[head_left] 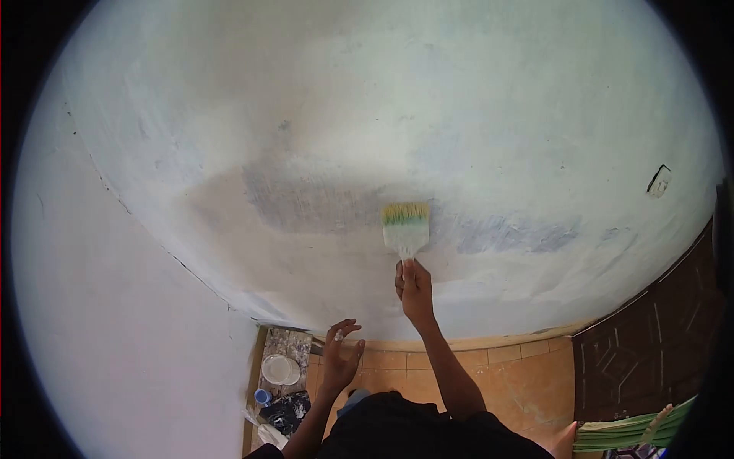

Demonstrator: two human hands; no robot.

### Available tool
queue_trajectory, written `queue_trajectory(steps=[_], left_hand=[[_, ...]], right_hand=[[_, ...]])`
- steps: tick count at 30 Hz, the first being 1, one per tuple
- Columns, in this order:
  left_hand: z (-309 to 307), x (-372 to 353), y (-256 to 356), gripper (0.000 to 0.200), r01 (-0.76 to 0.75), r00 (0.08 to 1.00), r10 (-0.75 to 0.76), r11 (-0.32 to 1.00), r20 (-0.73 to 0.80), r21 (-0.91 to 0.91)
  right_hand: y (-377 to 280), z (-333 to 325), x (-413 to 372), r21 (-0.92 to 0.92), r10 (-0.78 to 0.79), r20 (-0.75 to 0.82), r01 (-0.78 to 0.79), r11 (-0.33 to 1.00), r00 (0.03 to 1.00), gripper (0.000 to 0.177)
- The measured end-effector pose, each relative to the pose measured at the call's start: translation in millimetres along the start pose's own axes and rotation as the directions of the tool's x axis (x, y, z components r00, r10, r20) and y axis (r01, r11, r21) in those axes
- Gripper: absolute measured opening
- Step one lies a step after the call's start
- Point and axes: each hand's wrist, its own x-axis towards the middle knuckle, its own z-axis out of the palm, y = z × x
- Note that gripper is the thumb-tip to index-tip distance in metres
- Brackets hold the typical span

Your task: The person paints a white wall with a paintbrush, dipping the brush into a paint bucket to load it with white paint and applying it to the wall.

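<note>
A wide paintbrush (pixel 406 228) with yellow and green bristles and a whitish base is upright in my right hand (pixel 415 291), whose fingers are wrapped round its handle. Its bristles are at the wall (pixel 344 260); whether they touch it, I cannot tell. My left hand (pixel 342 356) is raised lower and to the left, fingers apart and curved, holding nothing, with a white smear or band on one finger. Patchy grey and bluish areas show on the pale wall on both sides of the brush.
At the lower left, a spattered surface (pixel 287 340) bears a white round container (pixel 280 370); a blue cup (pixel 263 396) and dark cloth (pixel 285 413) are nearby. A switch plate (pixel 659 181) is on the right wall. Dark door (pixel 650 344) and green fabric (pixel 627 434) stand lower right.
</note>
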Motion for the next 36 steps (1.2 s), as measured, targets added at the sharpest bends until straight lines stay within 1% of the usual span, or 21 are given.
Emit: queue_trajectory(steps=[1, 3, 5, 8, 9, 10, 11, 12, 13, 16, 17, 19, 20, 21, 24, 27, 28, 29, 31, 34, 36], left_hand=[[-0.5, 0.2, -3.4, 0.028, 0.010, 1.000, -0.010, 1.000, -0.007, -0.006], [-6.5, 2.4, -9.0, 0.029, 0.028, 1.000, -0.028, 1.000, -0.010, -0.014], [-12.4, 5.5, -14.4, 0.029, 0.041, 0.999, -0.041, 0.999, -0.006, -0.025], [-19.7, 11.6, -32.9, 0.029, 0.029, 1.000, -0.029, 0.999, 0.000, -0.026], [-22.4, 12.1, -33.3, 0.029, 0.039, 0.999, -0.038, 0.999, 0.016, -0.032], [-25.4, 16.8, -32.4, 0.030, 0.046, 0.998, -0.044, 0.998, 0.035, -0.037], [-28.3, 23.1, -31.7, 0.030, 0.046, 0.998, -0.044, 0.998, 0.055, -0.041], [-31.2, 28.3, -30.8, 0.030, 0.027, 0.998, -0.024, 0.999, 0.063, -0.044], [-33.4, 32.6, -29.6, 0.030, 0.008, 0.998, -0.005, 0.999, 0.070, -0.048], [-35.2, 41.4, -33.7, 0.030, -0.035, 0.997, 0.040, 0.997, 0.066, -0.075], [-35.8, 45.3, -36.5, 0.030, -0.046, 0.997, 0.051, 0.995, 0.056, -0.086], [-38.4, 50.5, -40.5, 0.029, -0.039, 0.998, 0.044, 0.994, 0.043, -0.102], [-39.3, 50.0, -41.9, 0.029, -0.028, 0.999, 0.032, 0.994, 0.036, -0.110], [-40.3, 48.8, -42.7, 0.029, -0.016, 0.999, 0.021, 0.993, 0.038, -0.120], [-44.6, 52.1, -46.5, 0.030, 0.001, 0.998, 0.008, 0.989, 0.058, -0.145], [-43.0, 44.2, -56.5, 0.030, 0.011, 0.995, 0.004, 0.989, 0.104, -0.147], [-42.3, 39.0, -61.5, 0.030, 0.000, 0.993, 0.016, 0.991, 0.119, -0.133], [-39.5, 47.2, -65.1, 0.030, -0.040, 0.991, 0.055, 0.992, 0.120, -0.124], [-42.0, 48.5, -58.4, 0.030, -0.008, 0.990, 0.028, 0.990, 0.141, -0.144], [-41.4, 51.4, -58.4, 0.030, -0.005, 0.990, 0.028, 0.986, 0.138, -0.165], [-44.8, 49.4, -58.6, 0.030, -0.005, 0.990, 0.029, 0.985, 0.139, -0.175]], right_hand=[[18.6, -2.4, 2.3, 0.013, 0.009, 0.002, -0.009, 1.000, 1.000, 0.047], [81.7, -7.9, -16.1, -0.111, -0.024, -0.085, 0.015, 0.994, 0.996, 0.045], [110.6, -5.5, -53.0, -0.105, 0.144, -0.151, -0.160, 0.981, 0.978, 0.046], [81.6, 12.6, -56.3, -0.003, 0.149, -0.103, -0.150, 0.989, 0.983, 0.047], [60.1, 18.4, -39.7, -0.138, 0.029, -0.119, -0.046, 0.989, 0.992, 0.046], [27.4, 29.2, -23.3, -0.118, -0.034, -0.127, 0.019, 0.993, 0.991, 0.045], [-5.6, 36.3, -6.8, -0.064, -0.084, -0.082, 0.079, 0.995, 0.993, 0.046], [-32.2, 44.4, 7.4, -0.074, -0.130, -0.071, 0.125, 0.989, 0.989, 0.046], [-42.8, 47.5, 20.6, -0.037, -0.103, -0.054, 0.102, 0.994, 0.993, 0.045], [-18.5, 46.9, 29.7, -0.046, -0.118, -0.085, 0.114, 0.992, 0.989, 0.044], [-0.5, 48.4, 21.6, -0.049, -0.083, -0.134, 0.077, 0.996, 0.987, 0.043], [59.8, 38.9, -3.3, -0.102, 0.021, -0.143, -0.036, 0.994, 0.989, 0.042], [88.2, 35.7, -19.5, -0.141, 0.040, -0.148, -0.061, 0.988, 0.988, 0.041], [90.3, 40.3, -35.6, -0.128, 0.170, -0.193, -0.196, 0.972, 0.966, 0.042], [67.1, 50.1, -46.3, 0.036, 0.201, -0.197, -0.198, 0.980, 0.960, 0.042], [16.8, 55.6, -14.1, -0.082, -0.065, -0.179, 0.051, 0.995, 0.982, 0.042], [-10.1, 59.0, -7.6, 0.003, -0.037, -0.139, 0.038, 0.999, 0.990, 0.042], [-16.5, 59.5, 4.6, 0.013, -0.050, -0.142, 0.052, 0.999, 0.989, 0.042], [-21.7, 61.3, 16.3, 0.032, -0.045, -0.147, 0.050, 0.998, 0.988, 0.042], [32.3, 56.7, 12.8, 0.005, -0.059, -0.156, 0.061, 0.998, 0.986, 0.042], [80.0, 54.6, -14.6, -0.118, -0.024, -0.195, 0.001, 0.993, 0.981, 0.045]])
